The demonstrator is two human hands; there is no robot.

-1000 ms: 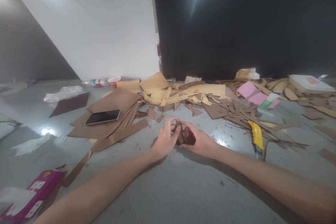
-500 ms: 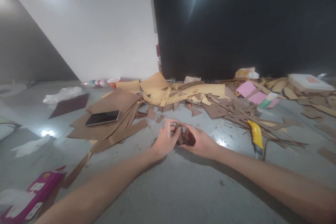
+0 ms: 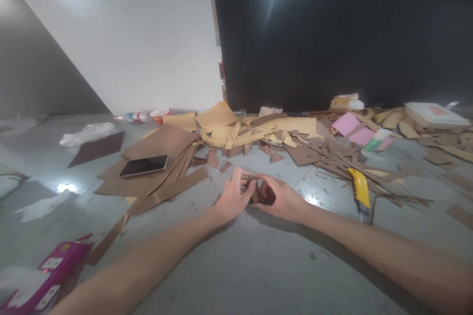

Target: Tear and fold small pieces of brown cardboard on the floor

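Note:
A small brown cardboard piece (image 3: 255, 194) is pinched between both hands, low over the grey table. My left hand (image 3: 235, 194) grips its left side with thumb and fingers. On the other side, my right hand (image 3: 280, 199) curls its thumb and fingers around the piece. Much of its shape is hidden by the fingers, and a dark hollow shows inside the right hand's curl. Small cardboard scraps (image 3: 224, 167) lie just beyond the hands. To the right rests a yellow utility knife (image 3: 360, 189) with its blade end toward me.
A phone (image 3: 144, 166) lies on stacked brown cardboard sheets (image 3: 162, 141) at left. Yellow and brown scraps (image 3: 301, 125) pile along the back, with a glue stick (image 3: 377, 141) and pink paper (image 3: 347, 124). A magenta power strip (image 3: 61, 261) is at near left; a white box (image 3: 438, 115) stands far right.
Almost nothing differs. Both hands stay in the same place around the cardboard piece, with only a very slight shift of the fingers.

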